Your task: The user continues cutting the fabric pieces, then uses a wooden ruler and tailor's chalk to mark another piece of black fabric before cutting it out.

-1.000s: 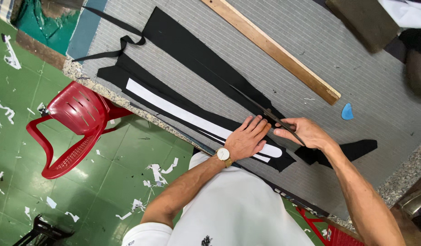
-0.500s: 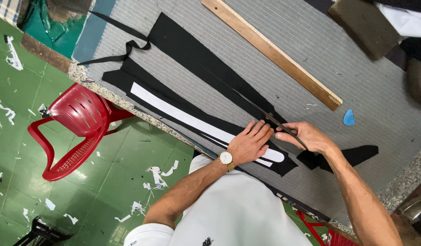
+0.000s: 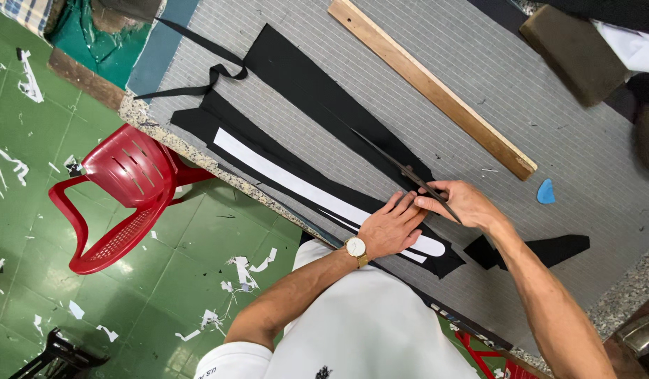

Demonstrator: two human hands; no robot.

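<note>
The right hand [image 3: 465,203] is closed around scissors [image 3: 408,174], blades reaching away over black cloth [image 3: 317,91]. The left hand [image 3: 391,226], just beside it, lies flat and open, pressing the cloth and white strip [image 3: 296,184] onto the worktop [image 3: 563,140].

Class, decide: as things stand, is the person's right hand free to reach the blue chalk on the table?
Probably not at once: the right hand holds scissors, though nothing lies between it and the blue chalk.

Beside wooden ruler [image 3: 432,88]: 1 scissors [image 3: 408,175], 1 blue chalk [image 3: 546,191], 1 white pattern strip [image 3: 317,193], 1 red chair [image 3: 121,203] below.
</note>
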